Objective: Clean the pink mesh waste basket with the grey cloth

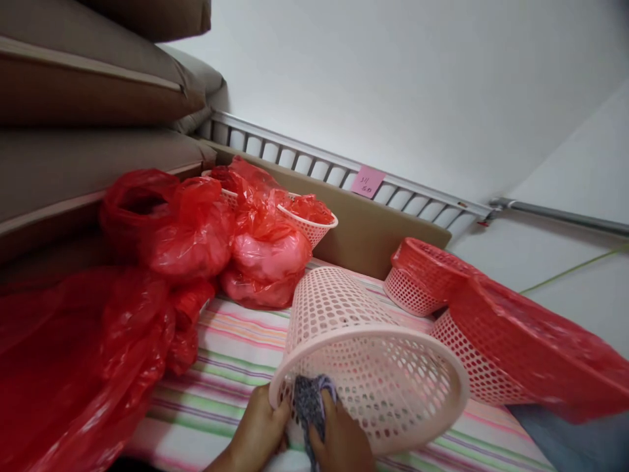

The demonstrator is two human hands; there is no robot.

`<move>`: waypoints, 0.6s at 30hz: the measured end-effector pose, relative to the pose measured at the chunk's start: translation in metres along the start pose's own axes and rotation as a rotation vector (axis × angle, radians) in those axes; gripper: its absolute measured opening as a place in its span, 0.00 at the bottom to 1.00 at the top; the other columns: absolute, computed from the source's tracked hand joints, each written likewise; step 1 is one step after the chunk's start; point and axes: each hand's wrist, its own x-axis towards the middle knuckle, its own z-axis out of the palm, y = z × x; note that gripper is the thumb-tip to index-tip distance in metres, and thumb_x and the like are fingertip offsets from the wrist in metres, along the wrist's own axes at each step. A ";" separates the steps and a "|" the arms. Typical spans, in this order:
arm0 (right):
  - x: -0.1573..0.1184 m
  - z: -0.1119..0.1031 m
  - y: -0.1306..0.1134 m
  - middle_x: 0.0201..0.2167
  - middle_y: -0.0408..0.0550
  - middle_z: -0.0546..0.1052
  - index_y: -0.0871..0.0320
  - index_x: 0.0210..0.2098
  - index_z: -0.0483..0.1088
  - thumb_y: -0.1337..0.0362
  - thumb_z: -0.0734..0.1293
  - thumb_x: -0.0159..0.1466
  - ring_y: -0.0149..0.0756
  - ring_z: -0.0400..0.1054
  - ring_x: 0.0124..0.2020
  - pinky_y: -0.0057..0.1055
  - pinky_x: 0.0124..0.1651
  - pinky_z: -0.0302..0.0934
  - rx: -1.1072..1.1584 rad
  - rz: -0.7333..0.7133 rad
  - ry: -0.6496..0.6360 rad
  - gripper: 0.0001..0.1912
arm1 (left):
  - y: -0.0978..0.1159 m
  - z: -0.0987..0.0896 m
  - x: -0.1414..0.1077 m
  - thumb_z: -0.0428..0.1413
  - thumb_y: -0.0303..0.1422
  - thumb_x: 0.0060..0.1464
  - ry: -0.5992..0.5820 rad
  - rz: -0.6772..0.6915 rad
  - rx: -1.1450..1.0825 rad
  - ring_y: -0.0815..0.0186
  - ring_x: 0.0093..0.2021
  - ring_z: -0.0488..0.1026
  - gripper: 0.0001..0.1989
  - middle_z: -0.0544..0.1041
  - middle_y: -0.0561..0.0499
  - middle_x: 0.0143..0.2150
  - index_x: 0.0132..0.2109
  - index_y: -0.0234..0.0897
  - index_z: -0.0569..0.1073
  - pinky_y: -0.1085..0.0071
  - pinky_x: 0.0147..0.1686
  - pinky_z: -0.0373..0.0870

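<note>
Okay, perforated pink wastebasket (339,301) tipped over striped sheet (236,347), mouth toward the wearer. Left hand (260,419) pinches its rim at 9 o'clock; right hand (344,432) pinches bunched grey cloth (308,403) just inside, around 8. From the wastebasket: red plastic bags (191,236) at 9 to 10 o'clock, red-lined baskets (476,367) at 1 to 3, pink note (367,181) on radiator (319,172) at 12

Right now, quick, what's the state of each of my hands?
Left hand: closed on the near rim of the pink basket.
Right hand: closed, holding a gray cloth at the basket's mouth.
</note>
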 end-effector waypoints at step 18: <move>0.183 -0.040 -0.013 0.52 0.49 0.70 0.54 0.55 0.64 0.63 0.53 0.66 0.43 0.56 0.58 0.40 0.60 0.46 0.032 -0.004 0.199 0.20 | -0.002 -0.018 0.016 0.49 0.36 0.51 0.078 -0.029 0.012 0.63 0.22 0.73 0.12 0.75 0.49 0.24 0.37 0.33 0.72 0.72 0.22 0.67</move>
